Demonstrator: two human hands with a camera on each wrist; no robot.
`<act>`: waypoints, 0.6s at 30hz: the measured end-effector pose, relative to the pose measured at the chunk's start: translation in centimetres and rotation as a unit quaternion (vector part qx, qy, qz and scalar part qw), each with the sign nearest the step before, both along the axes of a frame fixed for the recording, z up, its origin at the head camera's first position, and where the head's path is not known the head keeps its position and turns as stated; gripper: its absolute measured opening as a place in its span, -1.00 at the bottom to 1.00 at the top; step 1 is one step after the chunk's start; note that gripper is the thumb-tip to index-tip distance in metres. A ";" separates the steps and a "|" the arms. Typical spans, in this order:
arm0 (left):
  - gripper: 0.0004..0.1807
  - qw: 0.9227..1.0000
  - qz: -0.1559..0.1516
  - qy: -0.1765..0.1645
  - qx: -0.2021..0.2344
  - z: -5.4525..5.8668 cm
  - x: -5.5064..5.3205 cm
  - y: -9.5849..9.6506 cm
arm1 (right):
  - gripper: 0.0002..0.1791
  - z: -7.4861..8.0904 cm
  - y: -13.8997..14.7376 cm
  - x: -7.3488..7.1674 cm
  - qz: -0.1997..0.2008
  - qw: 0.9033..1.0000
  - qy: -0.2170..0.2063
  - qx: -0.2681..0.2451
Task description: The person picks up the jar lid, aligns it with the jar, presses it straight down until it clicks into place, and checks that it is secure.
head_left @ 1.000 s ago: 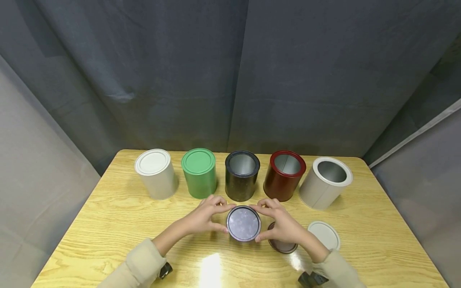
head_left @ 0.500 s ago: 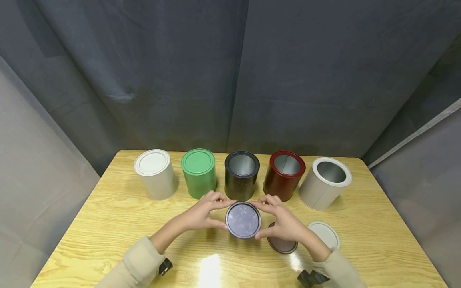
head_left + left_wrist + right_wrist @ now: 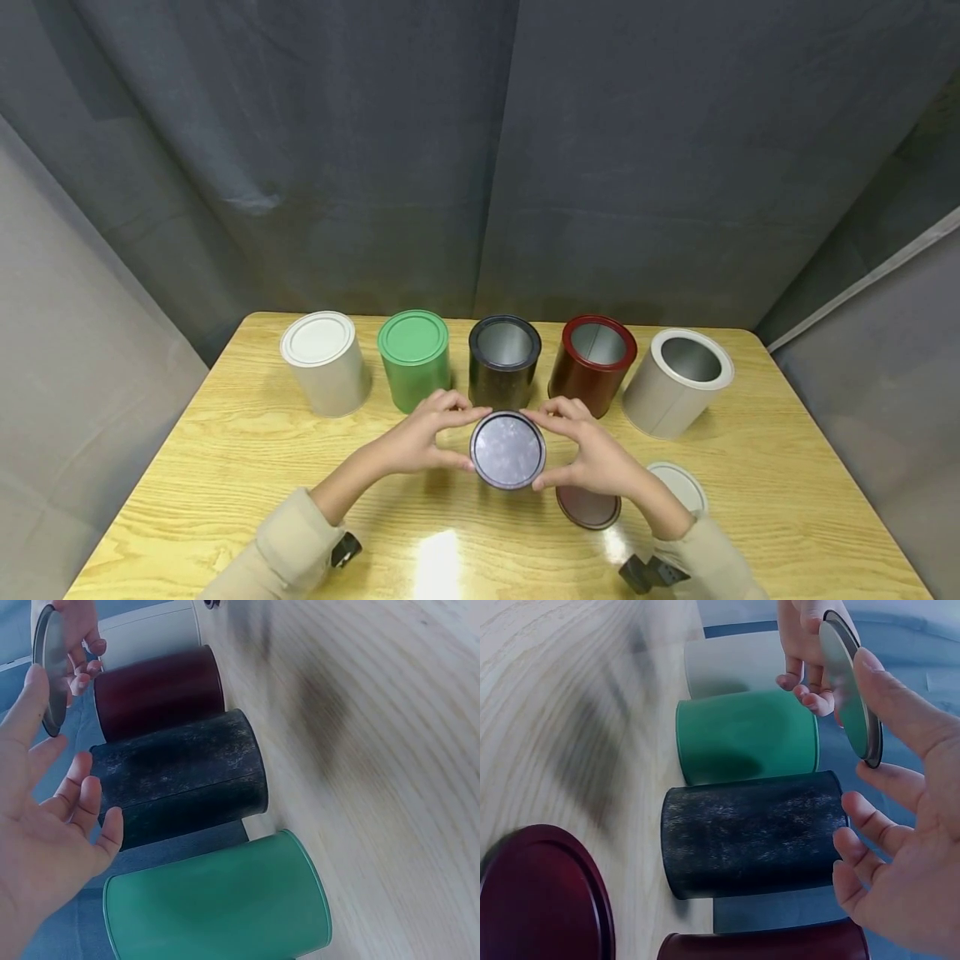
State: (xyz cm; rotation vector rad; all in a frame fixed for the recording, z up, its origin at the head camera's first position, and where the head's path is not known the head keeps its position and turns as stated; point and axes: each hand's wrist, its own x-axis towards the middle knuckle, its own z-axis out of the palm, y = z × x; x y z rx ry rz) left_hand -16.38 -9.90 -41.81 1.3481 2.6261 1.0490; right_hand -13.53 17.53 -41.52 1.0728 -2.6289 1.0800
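My left hand (image 3: 423,437) and right hand (image 3: 588,454) hold a dark-rimmed round can lid (image 3: 507,450) between them, thumbs and index fingers at opposite edges. It is raised off the table, its flat top facing the head camera. In both wrist views the lid (image 3: 54,671) is edge-on, with the other fingers spread loosely. Just beyond it stands an uncovered black paint can (image 3: 495,385), its grey metal inside showing. In the right wrist view my fingertips come close to the black can's (image 3: 754,836) upper rim.
Left of it stand a green can (image 3: 416,371) and a white can (image 3: 326,375), both lidded. On the right, a dark red can (image 3: 585,387) and a cream can (image 3: 667,396) are uncovered. A dark red lid (image 3: 588,510) and a cream lid (image 3: 682,483) lie on the table.
Both hands have carried the lid a little away from the body, up towards the black can. Their pinch on its edges is unchanged. The cans have stayed in place.
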 end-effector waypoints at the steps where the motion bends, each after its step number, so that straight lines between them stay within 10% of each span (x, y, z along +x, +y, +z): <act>1: -0.26 1.000 0.000 0.001 0.003 0.1 0.0 0.0 | -0.13 0.1 0.0 0.0 0.001 1.000 0.004 -0.002; 18: -0.37 0.993 0.031 0.073 0.082 0.7 -0.8 0.2 | -0.13 0.9 0.0 -0.7 -0.010 0.999 0.024 -0.019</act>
